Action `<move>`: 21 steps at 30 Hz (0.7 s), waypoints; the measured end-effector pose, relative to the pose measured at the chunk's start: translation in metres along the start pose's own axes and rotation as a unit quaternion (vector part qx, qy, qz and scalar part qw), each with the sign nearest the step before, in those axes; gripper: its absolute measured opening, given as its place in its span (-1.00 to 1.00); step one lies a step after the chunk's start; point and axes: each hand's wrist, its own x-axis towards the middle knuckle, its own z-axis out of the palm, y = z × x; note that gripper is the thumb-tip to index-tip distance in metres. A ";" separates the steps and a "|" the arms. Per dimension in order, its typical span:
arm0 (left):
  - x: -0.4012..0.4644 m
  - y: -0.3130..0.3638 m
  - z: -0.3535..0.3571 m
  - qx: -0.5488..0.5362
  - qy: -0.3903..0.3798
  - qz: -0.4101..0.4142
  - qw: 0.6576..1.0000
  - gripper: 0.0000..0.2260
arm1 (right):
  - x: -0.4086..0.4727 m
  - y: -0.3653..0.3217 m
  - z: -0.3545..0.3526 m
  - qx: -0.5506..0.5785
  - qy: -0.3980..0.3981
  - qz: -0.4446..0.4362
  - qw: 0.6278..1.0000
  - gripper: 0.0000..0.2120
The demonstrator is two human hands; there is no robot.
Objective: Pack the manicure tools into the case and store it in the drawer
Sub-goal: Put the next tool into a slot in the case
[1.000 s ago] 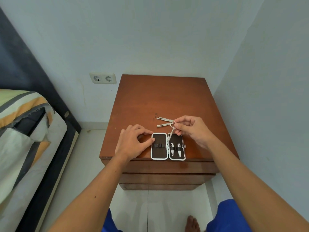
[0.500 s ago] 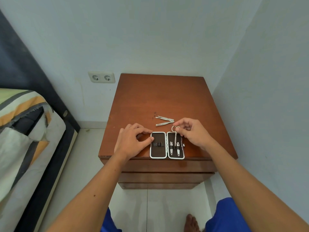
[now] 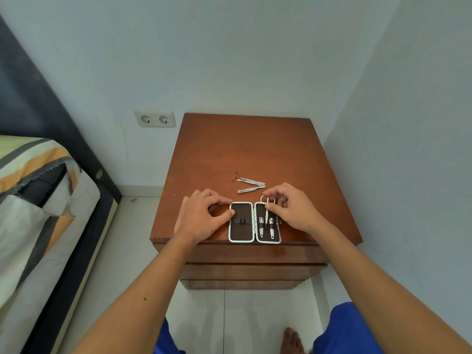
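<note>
A small manicure case [image 3: 241, 235] with a white rim and dark lining lies open flat near the front edge of the wooden nightstand [image 3: 245, 149]. Two nail clippers [image 3: 266, 227] sit under the strap of its right half. Small scissors [image 3: 267, 205] lie in that half between the clippers, their ring handles sticking out past the far rim. My right hand [image 3: 291, 208] pinches the scissors at the handles. My left hand [image 3: 201, 215] presses its thumb and fingertips on the case's left edge. Two thin metal tools [image 3: 251, 185] lie loose on the top just behind the case.
The nightstand's drawer fronts [image 3: 245, 272] below the top are closed. A wall stands close on the right, a bed [image 3: 38, 213] with striped bedding on the left. A double wall socket [image 3: 155, 119] is behind. My bare foot [image 3: 291, 341] rests on the tiled floor.
My right hand carried the scissors from above the loose tools down into the case's right half and slid them under the strap. The left hand stayed on the case.
</note>
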 end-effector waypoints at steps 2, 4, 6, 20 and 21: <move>0.000 0.000 0.000 0.000 -0.001 -0.001 1.000 -0.73 | -0.002 0.000 -0.002 -0.003 -0.015 -0.006 1.000 -0.69; 0.000 0.000 0.000 0.002 0.001 0.000 1.000 -0.73 | -0.002 0.000 -0.003 -0.007 -0.024 -0.010 1.000 -0.65; 0.000 0.001 0.000 0.000 0.003 0.000 1.000 -0.74 | 0.000 -0.001 -0.003 -0.014 -0.020 -0.014 1.000 -0.64; 0.000 0.001 -0.001 0.001 0.000 0.000 1.000 -0.73 | -0.014 -0.009 -0.008 -0.071 -0.072 -0.038 0.994 -0.54; 0.000 0.000 -0.001 0.002 0.000 0.000 1.000 -0.73 | -0.018 -0.009 -0.008 -0.072 -0.079 -0.037 0.994 -0.46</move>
